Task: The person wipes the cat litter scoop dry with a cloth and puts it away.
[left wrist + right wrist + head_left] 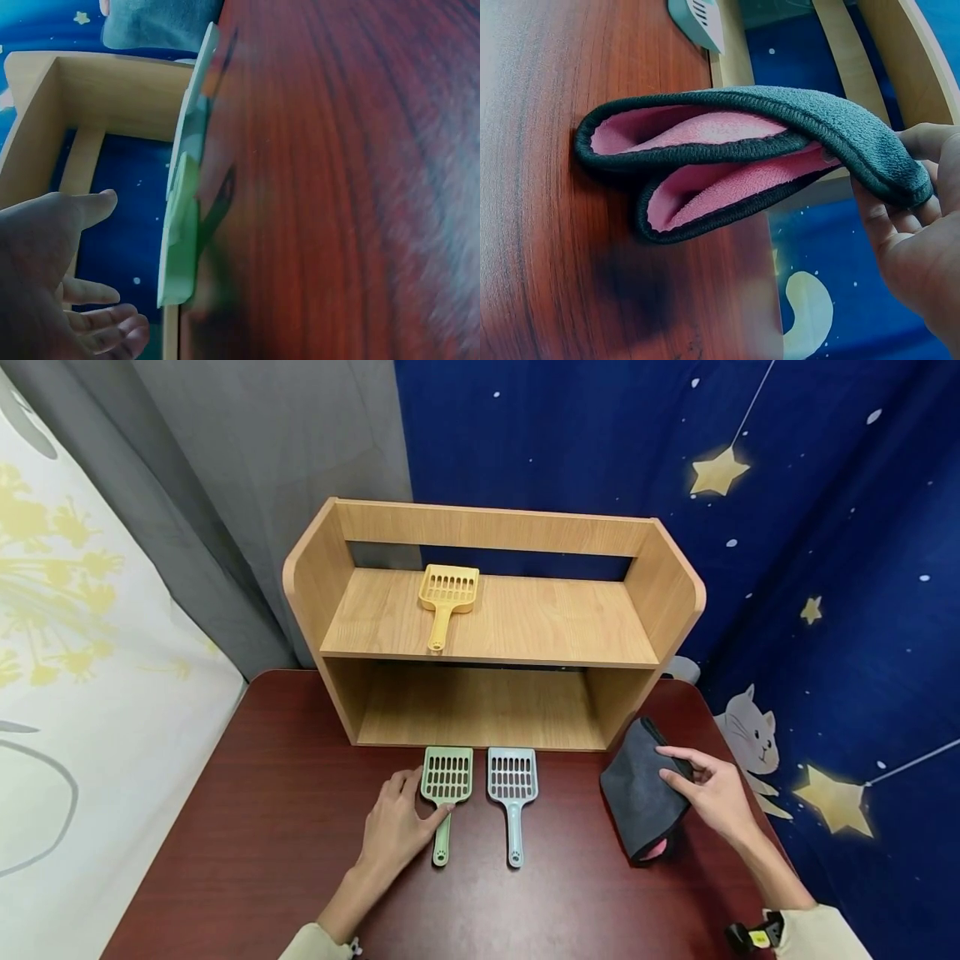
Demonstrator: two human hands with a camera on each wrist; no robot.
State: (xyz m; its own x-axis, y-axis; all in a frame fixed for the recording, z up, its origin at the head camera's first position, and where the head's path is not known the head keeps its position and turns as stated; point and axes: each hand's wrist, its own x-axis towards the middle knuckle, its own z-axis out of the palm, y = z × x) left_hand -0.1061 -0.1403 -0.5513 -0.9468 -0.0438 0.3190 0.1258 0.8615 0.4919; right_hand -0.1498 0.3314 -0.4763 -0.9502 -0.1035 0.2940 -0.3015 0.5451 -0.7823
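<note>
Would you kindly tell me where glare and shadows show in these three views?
Head: soft sheen on the table toward the bottom; left wrist: pale glare at the far right, dark shadows right of the green scoop; right wrist: a blurred dark shadow below the folded cloth, pale sheen at left.

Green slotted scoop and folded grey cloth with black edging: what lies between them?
A pale blue slotted plastic scoop lies between the green scoop and the cloth, in the head view.
</note>
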